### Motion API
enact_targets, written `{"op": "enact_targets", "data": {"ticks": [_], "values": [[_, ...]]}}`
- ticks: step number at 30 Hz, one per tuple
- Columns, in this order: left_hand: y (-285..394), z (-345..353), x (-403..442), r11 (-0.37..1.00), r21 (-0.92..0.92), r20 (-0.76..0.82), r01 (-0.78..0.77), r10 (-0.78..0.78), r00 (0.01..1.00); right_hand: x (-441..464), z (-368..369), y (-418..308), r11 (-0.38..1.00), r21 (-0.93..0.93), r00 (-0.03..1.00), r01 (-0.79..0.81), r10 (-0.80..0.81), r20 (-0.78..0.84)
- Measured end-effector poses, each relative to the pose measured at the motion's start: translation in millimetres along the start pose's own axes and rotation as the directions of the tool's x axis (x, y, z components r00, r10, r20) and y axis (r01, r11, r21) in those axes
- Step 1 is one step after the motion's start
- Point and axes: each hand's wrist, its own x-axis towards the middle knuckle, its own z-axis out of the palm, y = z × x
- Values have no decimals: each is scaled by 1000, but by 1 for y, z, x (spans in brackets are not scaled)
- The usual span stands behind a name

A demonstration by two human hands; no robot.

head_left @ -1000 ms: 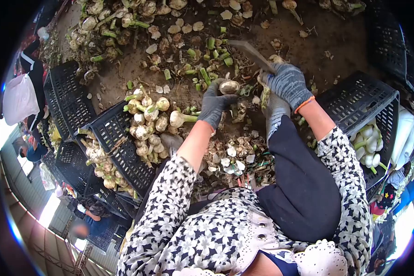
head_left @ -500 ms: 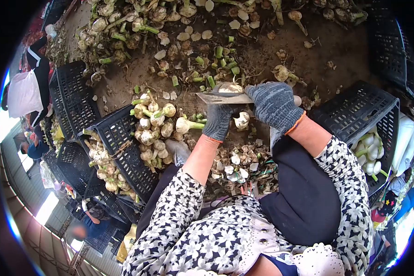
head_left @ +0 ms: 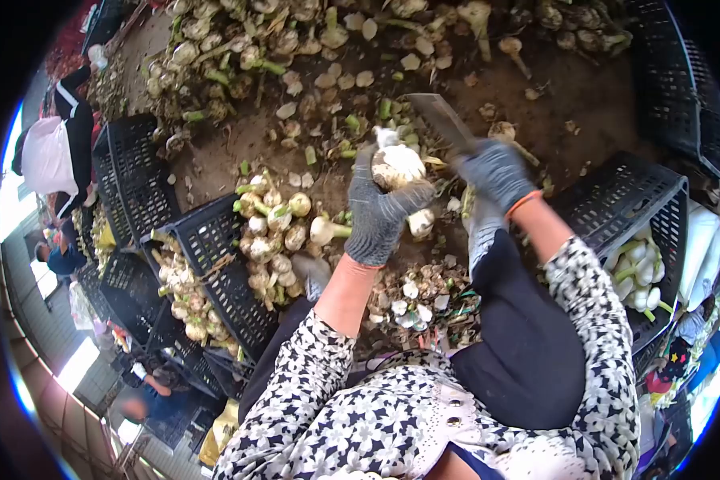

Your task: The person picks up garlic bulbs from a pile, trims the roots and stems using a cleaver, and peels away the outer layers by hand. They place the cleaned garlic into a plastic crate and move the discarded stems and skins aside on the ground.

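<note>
My left hand (head_left: 380, 204), in a grey knit glove, grips a garlic bulb (head_left: 398, 166) with white, partly peeled skin and some soil-brown on it. In my gloved right hand (head_left: 496, 176) is a knife (head_left: 440, 120) with a broad flat blade. The blade points up and to the left, apart from the bulb; the handle is hidden in my fist. Below my left hand another garlic bulb (head_left: 421, 223) lies on the ground. Cut green stem pieces (head_left: 354, 122) and dry skins are strewn just beyond the held bulb.
To the left, a heap of garlic bulbs (head_left: 272, 232) lies beside a black plastic crate (head_left: 224, 272). At right, a crate (head_left: 616, 200) holds white bulbs. More stemmed garlic (head_left: 296, 32) covers the far ground. Trimmings (head_left: 416, 296) lie between my legs. Other people (head_left: 156, 396) are at far left.
The knife has swung up and right, away from my left hand, its blade now angled. My left hand has turned and lifted the bulb, which now shows more white.
</note>
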Motion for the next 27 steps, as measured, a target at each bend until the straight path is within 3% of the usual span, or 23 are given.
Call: {"op": "enact_targets", "data": {"ticks": [1, 2, 3, 4, 5, 6, 7, 8, 9, 10, 11, 12, 14, 15, 17, 19, 21, 22, 23, 24, 25, 27], "values": [[-2, 1, 8, 998, 55, -8, -31, 32, 999, 4, 15, -4, 930, -158, 943, 332, -320, 92], [-6, 8, 11, 987, -149, -2, -55, 55, 998, 3, 29, -5, 936, -156, 945, 314, -291, 152], [-15, 4, 18, 993, -101, 25, -56, 59, 998, 3, 43, -6, 942, -157, 942, 296, -261, 211], [-16, -1, 20, 968, 205, -4, -144, 148, 989, 0, 55, -7, 887, 108, 880, 448, -459, 121], [-16, -3, 22, 849, 481, -1, -220, 252, 968, -2, 58, -1, 858, 49, 853, 511, -514, 92], [-17, -4, 21, 927, 357, -59, -119, 149, 987, -3, 62, 4, 824, -15, 823, 567, -565, 61], [-14, -5, 18, 974, 225, -102, -9, 33, 994, -6, 44, -9, 793, -354, 865, 496, -489, 115], [-5, -4, 18, 982, -20, -68, 188, -189, 980, -6, 24, -20, 786, -364, 865, 499, -425, 267], [-11, -12, 23, 933, -198, -16, 300, -309, 951, -8, 15, -30, 791, -355, 865, 498, -421, 274], [-14, -16, 22, 868, -378, -57, 322, -369, 928, -10, 8, -38, 938, -165, 943, 306, -275, 185], [-16, -18, 23, 775, -548, -85, 316, -427, 900, -10, 5, -42, 994, 44, 986, 96, -101, 129], [-18, -19, 23, 773, -551, -87, 314, -427, 900, -11, 15, -34, 986, -4, 986, 164, -164, 24], [-18, -18, 22, 857, -329, -158, 396, -464, 872, -8, 8, -34, 985, -15, 984, 170, -171, -47], [-17, -17, 21, 859, -329, -159, 392, -460, 874, -5, 5, -34, 985, -23, 977, 172, -174, -121], [-13, -15, 15, 903, -87, -24, 421, -425, 905, -3, 3, -33, 980, -27, 976, 195, -197, -92], [-21, -22, 14, 879, -41, -117, 475, -476, 871, -5, -1, -34, 956, -51, 957, 289, -290, -14], [-15, -32, 14, 905, -28, 43, 425, -424, 905, -2, 0, -29, 946, -45, 946, 321, -322, -28], [-6, -39, 15, 899, 42, 162, 436, -436, 885, 4, 1, -23, 945, -119, 950, 304, -290, 119], [14, -28, 10, 934, 97, 248, 345, -358, 900, 10, 2, -16, 936, -193, 934, 294, -239, 266], [35, -23, 5, 919, 345, 242, 189, -281, 929, 18, -1, -11, 945, -301, 923, 131, -5, 386], [49, -31, -1, 822, 569, 252, 34, -213, 944, 19, 17, 14, 962, -262, 971, 77, -12, 238], [56, -81, 1, 640, 745, 59, 188, -344, 937, 8, -9, -3, 995, 12, 992, -102, 101, 78]]}}
